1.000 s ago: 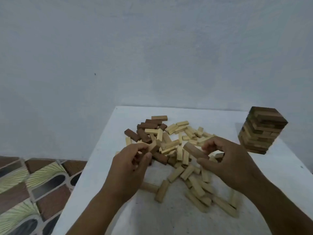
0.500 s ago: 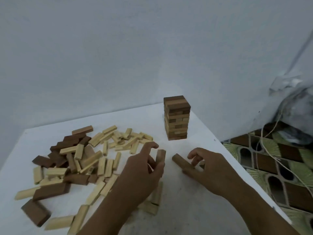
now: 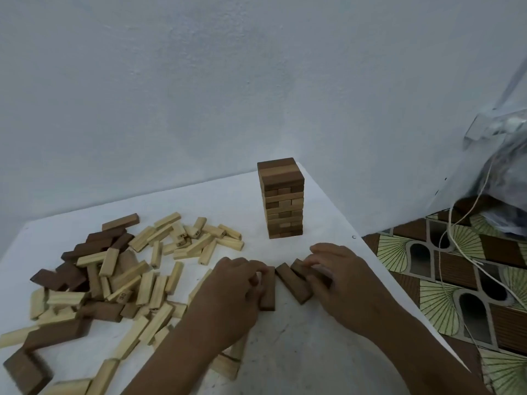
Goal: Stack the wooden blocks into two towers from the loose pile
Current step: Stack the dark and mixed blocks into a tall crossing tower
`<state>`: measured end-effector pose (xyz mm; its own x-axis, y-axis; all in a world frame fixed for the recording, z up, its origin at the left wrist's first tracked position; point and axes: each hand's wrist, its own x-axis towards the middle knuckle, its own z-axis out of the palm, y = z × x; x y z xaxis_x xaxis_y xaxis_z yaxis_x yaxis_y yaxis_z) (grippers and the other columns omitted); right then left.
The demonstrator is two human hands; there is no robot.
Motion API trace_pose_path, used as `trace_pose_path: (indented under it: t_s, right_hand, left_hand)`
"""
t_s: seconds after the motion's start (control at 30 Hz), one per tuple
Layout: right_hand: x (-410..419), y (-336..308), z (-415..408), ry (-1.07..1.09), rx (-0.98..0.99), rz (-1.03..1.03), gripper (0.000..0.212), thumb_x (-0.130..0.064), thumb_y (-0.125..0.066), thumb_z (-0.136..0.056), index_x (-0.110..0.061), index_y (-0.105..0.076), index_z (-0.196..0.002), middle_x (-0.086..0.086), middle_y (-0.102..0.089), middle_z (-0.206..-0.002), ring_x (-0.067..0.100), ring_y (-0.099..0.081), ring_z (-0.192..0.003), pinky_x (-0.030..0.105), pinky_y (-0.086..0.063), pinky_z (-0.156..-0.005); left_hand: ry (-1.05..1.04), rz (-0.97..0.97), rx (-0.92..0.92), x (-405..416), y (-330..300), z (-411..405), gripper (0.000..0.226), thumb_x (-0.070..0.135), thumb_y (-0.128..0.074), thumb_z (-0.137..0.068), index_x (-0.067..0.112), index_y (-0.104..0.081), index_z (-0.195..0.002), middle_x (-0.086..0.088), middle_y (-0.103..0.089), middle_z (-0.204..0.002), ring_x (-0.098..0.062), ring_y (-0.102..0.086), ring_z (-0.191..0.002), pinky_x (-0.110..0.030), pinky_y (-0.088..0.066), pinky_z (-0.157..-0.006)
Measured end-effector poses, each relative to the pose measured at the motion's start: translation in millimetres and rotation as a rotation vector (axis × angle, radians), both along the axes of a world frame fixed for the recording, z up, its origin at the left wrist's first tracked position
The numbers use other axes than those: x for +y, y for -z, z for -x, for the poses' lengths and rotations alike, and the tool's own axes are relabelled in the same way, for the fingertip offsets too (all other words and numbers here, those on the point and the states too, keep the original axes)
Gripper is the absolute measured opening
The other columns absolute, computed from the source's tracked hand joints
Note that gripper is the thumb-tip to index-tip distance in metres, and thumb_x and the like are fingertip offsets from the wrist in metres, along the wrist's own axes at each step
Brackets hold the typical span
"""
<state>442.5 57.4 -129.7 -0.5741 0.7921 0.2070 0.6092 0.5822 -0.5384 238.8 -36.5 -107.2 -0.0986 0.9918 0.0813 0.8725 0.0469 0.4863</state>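
Observation:
One finished tower (image 3: 281,198) of brown wooden blocks stands upright near the far right corner of the white table (image 3: 285,360). A loose pile (image 3: 128,269) of pale and dark blocks covers the table's left half. In front of the tower, three dark blocks lie flat side by side. My left hand (image 3: 232,292) grips the leftmost dark block (image 3: 268,289). The middle dark block (image 3: 293,283) lies free between my hands. My right hand (image 3: 342,283) holds the rightmost dark block (image 3: 299,266), which is mostly hidden under its fingers.
The table's right edge runs diagonally close to my right wrist, with patterned floor tiles (image 3: 456,280) below. A white cable (image 3: 467,243) and a plastic-wrapped bundle (image 3: 507,178) sit at the right. A plain wall rises behind the table.
The view swung right from the pile to the tower. Both hands carried dark blocks down onto the table in front of the tower, where three now lie together.

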Motion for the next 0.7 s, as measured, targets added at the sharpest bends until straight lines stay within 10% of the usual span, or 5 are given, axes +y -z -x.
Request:
trace_pose_path:
  t_s: [0.3, 0.5, 0.7]
  right_hand:
    - [-10, 8, 1, -0.132, 0.232, 0.018, 0.029, -0.039, -0.064, -0.080, -0.022, -0.071, -0.102, -0.011, -0.064, -0.114, 0.000, -0.058, -0.098, 0.012, -0.048, -0.087]
    - [2, 2, -5, -0.207, 0.058, 0.179, 0.073, -0.063, -0.077, -0.062, -0.045, -0.051, -0.127, -0.035, -0.031, -0.140, -0.010, -0.045, -0.114, 0.000, -0.033, -0.088]
    - [1, -6, 6, -0.260, 0.123, 0.167, 0.055, -0.036, -0.083, -0.069, -0.035, -0.056, -0.117, -0.029, -0.055, -0.106, -0.008, -0.052, -0.094, 0.004, -0.039, -0.075]
  left_hand:
    - [0.022, -0.013, -0.047, 12, 9, 1, 0.024, 0.031, -0.067, -0.087, 0.037, -0.062, -0.109, 0.025, -0.059, -0.111, 0.002, -0.049, -0.099, -0.012, -0.038, -0.085]
    - [0.078, 0.119, -0.209, 7, -3, 3, 0.062, 0.044, -0.081, -0.072, 0.051, -0.047, -0.123, 0.030, -0.055, -0.110, 0.009, -0.051, -0.096, -0.010, -0.042, -0.078]
    - [0.111, 0.110, -0.274, 15, 2, 1, 0.084, 0.041, -0.088, -0.062, 0.050, -0.031, -0.124, 0.029, -0.057, -0.112, 0.011, -0.052, -0.098, -0.004, -0.042, -0.077]
